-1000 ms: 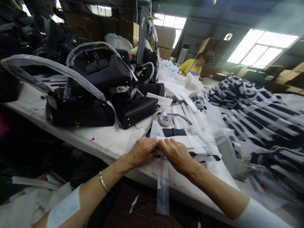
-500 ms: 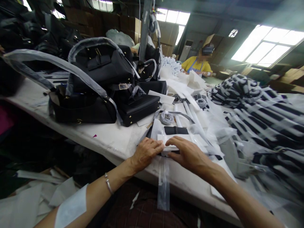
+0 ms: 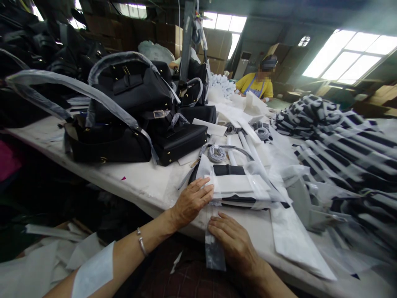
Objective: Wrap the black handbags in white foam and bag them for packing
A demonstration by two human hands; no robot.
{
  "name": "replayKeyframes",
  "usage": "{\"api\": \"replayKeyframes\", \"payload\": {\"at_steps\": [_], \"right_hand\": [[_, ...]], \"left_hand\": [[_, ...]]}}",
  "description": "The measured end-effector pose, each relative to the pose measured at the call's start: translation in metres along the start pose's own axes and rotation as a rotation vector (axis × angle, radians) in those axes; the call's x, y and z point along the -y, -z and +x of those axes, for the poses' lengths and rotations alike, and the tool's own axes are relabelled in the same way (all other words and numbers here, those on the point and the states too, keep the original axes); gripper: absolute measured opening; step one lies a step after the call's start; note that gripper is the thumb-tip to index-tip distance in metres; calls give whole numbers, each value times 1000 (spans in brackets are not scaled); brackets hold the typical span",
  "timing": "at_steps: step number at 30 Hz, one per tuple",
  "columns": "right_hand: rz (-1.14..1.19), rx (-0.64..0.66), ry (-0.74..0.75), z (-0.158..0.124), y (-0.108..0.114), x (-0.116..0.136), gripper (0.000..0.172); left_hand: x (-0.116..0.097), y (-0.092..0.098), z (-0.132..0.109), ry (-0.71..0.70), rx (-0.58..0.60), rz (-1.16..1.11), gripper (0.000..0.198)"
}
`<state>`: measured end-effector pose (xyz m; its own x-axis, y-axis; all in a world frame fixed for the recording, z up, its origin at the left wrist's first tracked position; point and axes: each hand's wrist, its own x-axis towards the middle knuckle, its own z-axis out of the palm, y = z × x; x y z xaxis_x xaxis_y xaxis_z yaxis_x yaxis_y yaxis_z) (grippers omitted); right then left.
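- Head view: a long white surface (image 3: 145, 186) runs from near left to far right in a workshop lit by windows.
- The left hand (image 3: 192, 200) lies flat and open, fingers (image 3: 204, 188) spread lightly, pressing the near left edge of a white wrapped packet (image 3: 238, 184).
- The packet lies near the surface's near edge, at the middle of the view, with a black folded strap (image 3: 229, 169) just beyond it.
- A thin bracelet (image 3: 142, 247) circles the left wrist.
- The right hand (image 3: 232, 242) is nearer, at the surface's edge. Its fingers are together and slightly bent, touching a clear plastic strip (image 3: 214, 252) that hangs down over the edge.
- I cannot tell whether those fingers pinch the strip, because the thumb is hidden.
- A white paper sheet (image 3: 291, 240) lies to the right of the right hand.
- Far left of the hands sit black handbags (image 3: 136, 99), their handles wrapped in clear film.
- A coil of grey cord (image 3: 216, 154) rests beyond the packet.
- A heap of black-and-white striped cloth (image 3: 341, 140) fills the right side.
- At the far end, a person in a yellow top (image 3: 256, 85) works at the same surface.
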<state>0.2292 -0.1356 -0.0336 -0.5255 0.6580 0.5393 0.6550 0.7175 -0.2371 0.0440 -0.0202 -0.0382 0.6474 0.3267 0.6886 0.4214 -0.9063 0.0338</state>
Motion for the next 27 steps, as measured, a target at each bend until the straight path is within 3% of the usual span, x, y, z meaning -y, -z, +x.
{"api": "replayKeyframes", "payload": {"at_steps": [8,16,21,24,27], "right_hand": [[140,-84,-64,4,0,8,26],[186,-12,-93,14,13,8,32],[156,128,-90,47,39,-10,38],[138,147,-63,76,52,-27,43],[104,151,-142,100,55,-50,37]], "left_hand": [[1,-6,-3,42,52,-34,25],[0,-3,-4,39,39,-26,24],[-4,-2,-2,52,8,-17,24],[-8,-2,-1,97,-28,-25,23],[-13,3,1,206,-58,-97,24]]}}
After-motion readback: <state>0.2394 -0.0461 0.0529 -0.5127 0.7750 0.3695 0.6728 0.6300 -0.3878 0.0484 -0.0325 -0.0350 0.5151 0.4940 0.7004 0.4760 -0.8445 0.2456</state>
